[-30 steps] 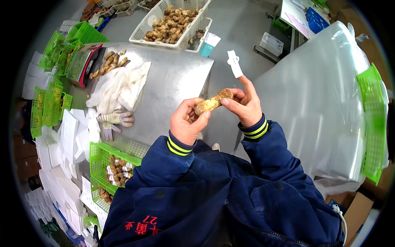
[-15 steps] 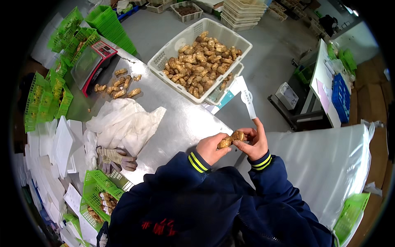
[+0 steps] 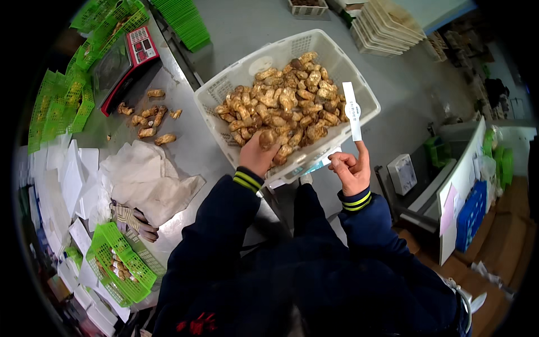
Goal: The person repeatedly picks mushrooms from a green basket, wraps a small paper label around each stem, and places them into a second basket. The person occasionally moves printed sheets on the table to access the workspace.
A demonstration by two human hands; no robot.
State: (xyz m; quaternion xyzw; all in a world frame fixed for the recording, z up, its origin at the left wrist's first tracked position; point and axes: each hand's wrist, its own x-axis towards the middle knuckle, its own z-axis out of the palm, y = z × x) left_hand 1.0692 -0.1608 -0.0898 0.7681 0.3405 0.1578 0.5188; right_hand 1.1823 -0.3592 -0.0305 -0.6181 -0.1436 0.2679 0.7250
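My left hand (image 3: 258, 154) reaches into the near left corner of a pale perforated crate (image 3: 222, 78) heaped with knobbly brown mushrooms (image 3: 286, 98), its fingers closed round one mushroom (image 3: 267, 139). My right hand (image 3: 349, 169) is just outside the crate's near right side, index finger raised with a printed white label (image 3: 351, 109) on its tip; thumb and other fingers are curled. Several loose mushrooms (image 3: 147, 132) lie on the steel table (image 3: 185, 151), left of the crate, above a white cloth (image 3: 143, 174) and a striped glove (image 3: 132, 219).
A red-framed scale (image 3: 135, 50) and green baskets (image 3: 59, 106) line the back left. A green basket (image 3: 120, 264) with banded mushrooms is at lower left. Stacked crates (image 3: 384, 31) stand behind; a white-topped desk with a blue tray (image 3: 470, 216) is at right.
The view has swung toward the crate. My left hand has moved up into it with a mushroom; my right hand no longer touches a mushroom, its index still carrying the label.
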